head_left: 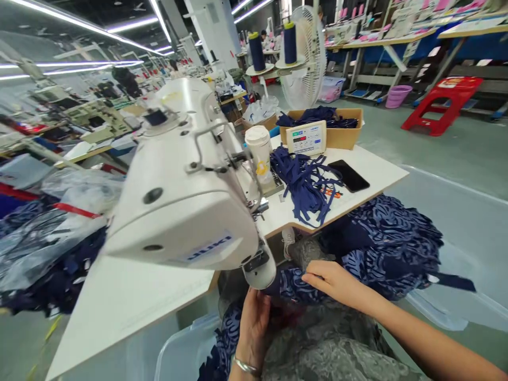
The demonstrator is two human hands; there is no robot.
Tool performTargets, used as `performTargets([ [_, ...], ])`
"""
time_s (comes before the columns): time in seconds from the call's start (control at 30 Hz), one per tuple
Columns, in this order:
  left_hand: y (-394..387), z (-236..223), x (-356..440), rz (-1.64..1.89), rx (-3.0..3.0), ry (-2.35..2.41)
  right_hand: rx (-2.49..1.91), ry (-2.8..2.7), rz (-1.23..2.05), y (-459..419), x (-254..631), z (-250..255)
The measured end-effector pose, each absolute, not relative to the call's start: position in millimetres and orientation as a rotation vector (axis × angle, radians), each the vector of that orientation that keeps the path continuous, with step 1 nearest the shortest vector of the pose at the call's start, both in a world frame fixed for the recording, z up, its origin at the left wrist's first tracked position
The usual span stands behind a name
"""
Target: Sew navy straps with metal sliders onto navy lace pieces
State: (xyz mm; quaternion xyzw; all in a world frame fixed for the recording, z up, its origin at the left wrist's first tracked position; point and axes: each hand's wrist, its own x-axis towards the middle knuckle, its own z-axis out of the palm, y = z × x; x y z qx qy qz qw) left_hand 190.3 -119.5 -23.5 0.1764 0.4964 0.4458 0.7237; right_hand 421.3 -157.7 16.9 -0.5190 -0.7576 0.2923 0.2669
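A white sewing machine (186,211) fills the middle, its needle end low over my lap. Navy patterned fabric (293,286) stretches between my hands just beside that end. My left hand (256,317), with a silver bangle on the wrist, holds the fabric's left end; its fingertips are partly hidden by the machine head. On the right, my right hand (333,283) is closed with its fingers curled over the fabric's upper edge. A large heap of the same patterned fabric (397,238) lies to the right of it, and more hangs below my left hand.
The white table (138,296) carries navy strips (304,182), a black phone (349,175), a lidded cup (259,153), a control panel (306,138) and a cardboard box (345,136). Clear plastic bins (468,222) flank my lap. Beyond stand a fan and a red stool (442,106).
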Motion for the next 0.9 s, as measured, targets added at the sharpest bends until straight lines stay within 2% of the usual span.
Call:
performTargets([
  [0.17, -139.0, -2.2, 150.3, 1.196, 0.494, 1.196, -1.419, -2.186, 0.881, -141.9, 396.7, 13.0],
  [0.27, -161.5, 21.1, 148.3, 1.222, 0.652, 1.211, -1.126, -2.123, 1.076, -143.2, 373.6, 28.0],
  [0.37, -176.7, 47.1, 149.9, 1.185, 1.340, 1.201, -0.892, -2.109, 1.330, -150.7, 354.0, 49.8],
  [0.43, -181.2, 60.7, 149.9, 1.179, 1.845, 1.102, -0.921, -2.057, 1.412, -156.1, 347.5, 62.8],
  [0.5, -183.1, 69.2, 149.9, 1.223, 2.088, 1.064, -0.973, -1.997, 1.405, -160.9, 347.5, 72.5],
  [0.63, -183.6, 77.1, 156.0, 1.308, 1.991, 1.270, -0.957, -2.066, 1.309, -168.2, 358.8, 82.6],
  [0.73, -179.9, 84.5, 163.9, 1.241, 1.904, 1.285, -0.982, -2.095, 1.326, -170.7, 364.7, 83.7],
  [0.9, -173.2, 97.9, 168.3, 1.096, 2.229, 1.261, -1.111, -1.875, 1.437, -170.9, 365.8, 77.9],
])
